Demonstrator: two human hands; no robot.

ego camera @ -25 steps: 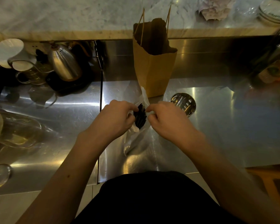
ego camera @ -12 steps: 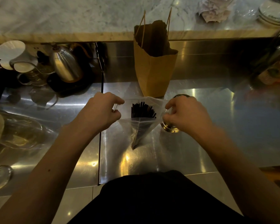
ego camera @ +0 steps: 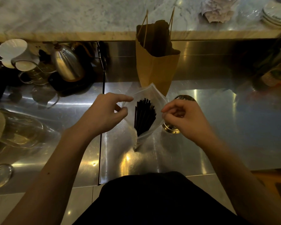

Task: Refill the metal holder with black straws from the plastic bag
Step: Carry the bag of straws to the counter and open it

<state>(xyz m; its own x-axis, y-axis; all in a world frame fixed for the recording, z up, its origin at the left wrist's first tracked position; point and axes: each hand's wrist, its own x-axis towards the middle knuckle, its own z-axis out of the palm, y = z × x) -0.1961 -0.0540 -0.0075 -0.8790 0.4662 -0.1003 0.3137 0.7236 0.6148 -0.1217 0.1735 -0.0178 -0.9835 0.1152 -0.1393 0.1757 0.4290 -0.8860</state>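
Currently, the plastic bag [ego camera: 150, 93] is being held open at the steel counter [ego camera: 217, 127], its right rim being pinched by the right hand [ego camera: 190, 120]. Whether the left hand's [ego camera: 102, 116] parted thumb and forefinger are clamping the other rim cannot be told. The black straws [ego camera: 144, 117] are standing inside, just beside the metal holder [ego camera: 170, 128]. They are best being gathered as one bundle and lifted out upright.
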